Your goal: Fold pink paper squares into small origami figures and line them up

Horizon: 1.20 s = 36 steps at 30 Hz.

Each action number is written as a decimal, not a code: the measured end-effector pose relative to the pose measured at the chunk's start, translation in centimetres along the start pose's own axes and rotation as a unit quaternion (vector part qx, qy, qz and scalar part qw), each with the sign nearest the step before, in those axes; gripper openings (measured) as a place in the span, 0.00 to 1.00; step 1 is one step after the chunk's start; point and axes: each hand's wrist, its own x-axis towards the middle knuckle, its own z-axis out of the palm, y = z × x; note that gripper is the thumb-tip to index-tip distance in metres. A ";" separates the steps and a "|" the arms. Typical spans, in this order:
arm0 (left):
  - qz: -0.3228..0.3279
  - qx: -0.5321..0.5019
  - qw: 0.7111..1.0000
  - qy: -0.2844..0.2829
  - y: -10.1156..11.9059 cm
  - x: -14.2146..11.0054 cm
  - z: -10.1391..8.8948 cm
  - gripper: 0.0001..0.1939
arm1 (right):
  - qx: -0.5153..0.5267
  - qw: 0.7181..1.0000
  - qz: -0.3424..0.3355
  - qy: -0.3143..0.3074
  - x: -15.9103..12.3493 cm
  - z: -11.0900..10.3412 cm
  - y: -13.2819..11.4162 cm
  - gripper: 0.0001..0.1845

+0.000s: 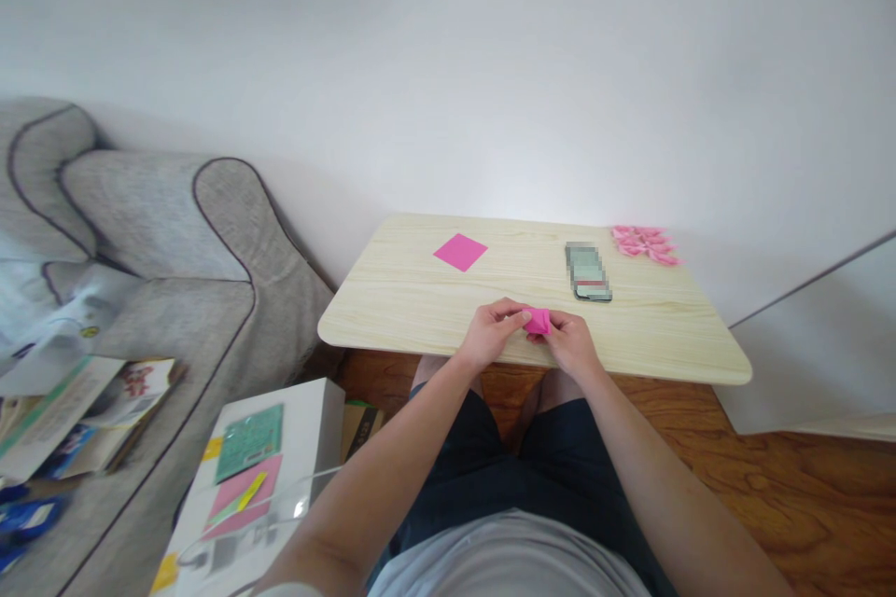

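Observation:
A small piece of folded bright pink paper (538,322) is held between both hands, just above the front edge of the table. My left hand (490,332) pinches its left side, thumb on top. My right hand (570,342) grips the right side, with the fingers partly hidden behind the paper. Farther back and to the left, a flat square sheet of pink paper (460,253) lies on the table. A phone (589,272), its screen blurred, rests beyond my right hand.
The pale wooden table (378,298) stands against a white wall. Several folded light-pink paper pieces (645,243) sit at its back right corner. Left of me are a grey sofa (175,326) with books (91,410) and a white box (308,420) bearing a green packet (250,441).

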 end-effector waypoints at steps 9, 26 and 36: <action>-0.001 0.008 1.000 -0.008 -0.5 0.1 -0.3 0.12 | -0.004 0.999 -0.021 -0.025 -0.1 -0.7 -0.1 0.17; 0.003 0.065 0.995 0.076 -0.7 0.4 0.3 0.12 | 0.192 0.980 0.034 -0.033 0.0 -0.7 0.1 0.27; 0.000 0.043 0.996 0.078 -0.8 0.3 0.3 0.13 | 0.213 0.977 0.027 -0.014 0.0 -0.6 0.7 0.23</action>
